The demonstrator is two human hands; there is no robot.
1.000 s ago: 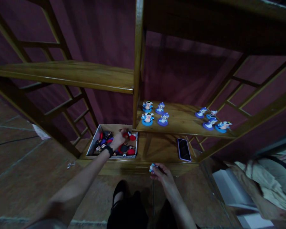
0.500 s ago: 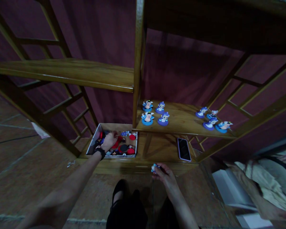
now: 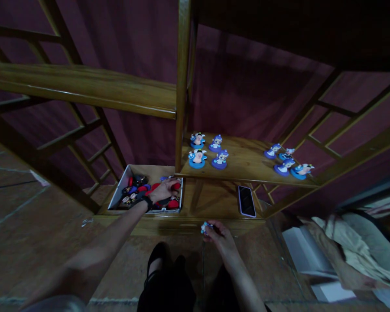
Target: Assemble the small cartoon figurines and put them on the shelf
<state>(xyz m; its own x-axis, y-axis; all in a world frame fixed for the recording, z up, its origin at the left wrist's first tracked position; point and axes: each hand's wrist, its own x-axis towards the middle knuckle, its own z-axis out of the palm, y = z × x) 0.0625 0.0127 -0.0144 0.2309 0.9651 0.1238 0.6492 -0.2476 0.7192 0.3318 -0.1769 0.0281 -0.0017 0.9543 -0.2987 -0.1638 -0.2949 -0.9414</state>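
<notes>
My left hand [image 3: 164, 189] reaches into a white box [image 3: 121, 189] on the bottom shelf, its fingers curled among several red, black and blue figurines [image 3: 134, 193]. What the fingers grip is hidden. My right hand [image 3: 218, 231] hovers at the front edge of the bottom shelf, pinched on a small blue and white figurine [image 3: 204, 227]. Several blue-based figurines [image 3: 198, 159] stand on the middle shelf [image 3: 247, 167], with another group [image 3: 287, 164] to the right.
A dark phone [image 3: 246, 201] in a light case lies on the bottom shelf right of the box. A wooden post [image 3: 182, 86] divides the shelving. A white box and cloth [image 3: 338, 247] lie on the floor at right. My dark shoes [image 3: 162, 268] are below.
My left hand has shifted from the box's left part to its right end. The right hand has stayed put with its figurine. The view tilted slightly.
</notes>
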